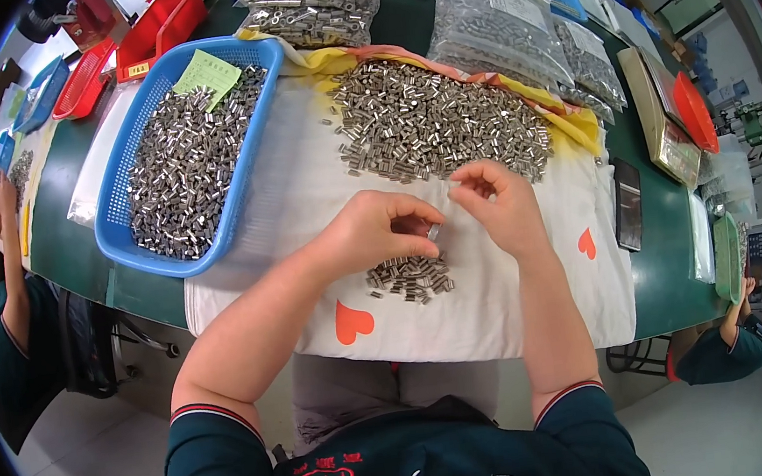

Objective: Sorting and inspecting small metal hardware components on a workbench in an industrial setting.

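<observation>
Between thumb and fingers, my left hand [386,228] pinches a small shiny metal sleeve [434,231]. My right hand [496,204] is a little to the right, its thumb and forefinger curled together; whether a part sits between them is too small to see. Just below my left hand lies a small pile of metal sleeves [410,280]. A much larger heap of the same short silvery parts [433,119] spreads over the cloth beyond both hands. The white cloth [466,327] carries orange-red hearts and has a yellow and orange border.
To the left stands a blue plastic basket [244,192] full of small metal parts, with a green paper slip [208,77] on top. Clear bags [498,27] of metal parts lie at the back. A dark phone [627,205] rests at right. Other people sit at both sides.
</observation>
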A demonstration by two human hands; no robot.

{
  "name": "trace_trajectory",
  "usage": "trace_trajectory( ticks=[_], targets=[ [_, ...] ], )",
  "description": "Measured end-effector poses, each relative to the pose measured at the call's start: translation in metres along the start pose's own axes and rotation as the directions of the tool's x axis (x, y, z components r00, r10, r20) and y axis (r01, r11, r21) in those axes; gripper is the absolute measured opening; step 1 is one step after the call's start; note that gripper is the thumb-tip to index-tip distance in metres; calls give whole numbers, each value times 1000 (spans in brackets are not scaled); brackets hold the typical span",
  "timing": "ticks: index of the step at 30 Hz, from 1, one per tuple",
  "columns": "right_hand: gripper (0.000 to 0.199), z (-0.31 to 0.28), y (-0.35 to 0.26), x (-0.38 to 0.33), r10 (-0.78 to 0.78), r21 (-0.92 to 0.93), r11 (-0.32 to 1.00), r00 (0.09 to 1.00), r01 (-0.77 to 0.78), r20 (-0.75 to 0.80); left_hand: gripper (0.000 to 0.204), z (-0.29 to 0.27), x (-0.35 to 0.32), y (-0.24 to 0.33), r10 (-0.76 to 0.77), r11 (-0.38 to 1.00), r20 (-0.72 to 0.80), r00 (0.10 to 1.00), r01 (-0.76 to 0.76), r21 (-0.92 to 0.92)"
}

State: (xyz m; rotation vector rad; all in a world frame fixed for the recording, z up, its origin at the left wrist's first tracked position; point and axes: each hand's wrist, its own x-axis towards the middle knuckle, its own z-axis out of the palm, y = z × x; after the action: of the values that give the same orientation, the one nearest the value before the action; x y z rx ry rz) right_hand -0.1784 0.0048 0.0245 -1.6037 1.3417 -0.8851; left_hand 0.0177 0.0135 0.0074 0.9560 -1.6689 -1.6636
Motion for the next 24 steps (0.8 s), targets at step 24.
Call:
trace_trajectory(
  ticks=[24],
  targets=[
    [9, 25, -9, -17, -335, -211, 923, 942, 322, -27, 32, -6, 5, -8, -57, 970, -141, 988, 21, -244]
  ],
)
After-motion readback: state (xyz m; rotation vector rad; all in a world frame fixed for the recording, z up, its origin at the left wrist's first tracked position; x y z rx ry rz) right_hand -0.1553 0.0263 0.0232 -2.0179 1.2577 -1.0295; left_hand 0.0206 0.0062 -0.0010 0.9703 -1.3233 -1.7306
